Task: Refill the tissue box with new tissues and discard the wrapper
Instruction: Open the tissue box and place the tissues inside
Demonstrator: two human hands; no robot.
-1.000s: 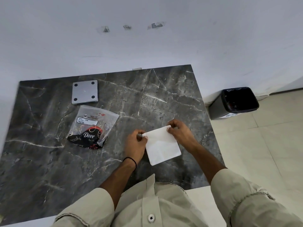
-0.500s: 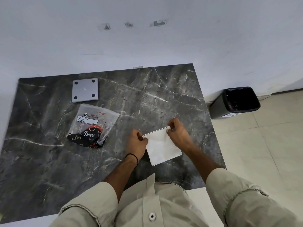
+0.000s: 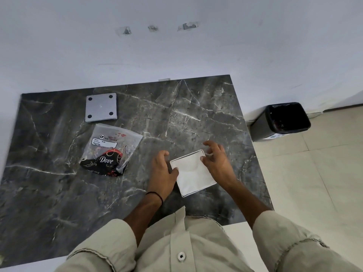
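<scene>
1. Gripping the tissue box (image 3: 186, 155) at its left edge is the left hand (image 3: 163, 170): its thumb (image 3: 174, 171) lies over the left rim, and its fingers curl down the outside of the box on the far-left side.
2. Right hand (image 3: 216, 160) is spread wide with its fingers loosely bent and holds nothing. Its thumb (image 3: 203, 159) touches the right rim, and the other fingers hover above the table just past the far-right corner of the box.
3. Tissue box is a white square turned slightly, sitting on the dark marble table (image 3: 196, 118) near the person, between the two hands. Its open side faces up.
4. White tissues (image 3: 193, 174) fill the box about level with the rim.
5. Wrapper (image 3: 111, 150) lies flat on the table, left of the box and apart from both hands. It is clear plastic with a black and red print, and looks empty.
6. Grey square plate (image 3: 101, 107) with four dark dots at its corners sits far-left on the table, just beyond the wrapper.
7. Black bin (image 3: 259, 130) stands on the tiled floor (image 3: 314, 173) to the right of the table, against the wall (image 3: 176, 52). It is open and lined with a dark bag.
8. Thin black band (image 3: 157, 195) is around the left wrist, and beige sleeves are rolled up on both arms.
</scene>
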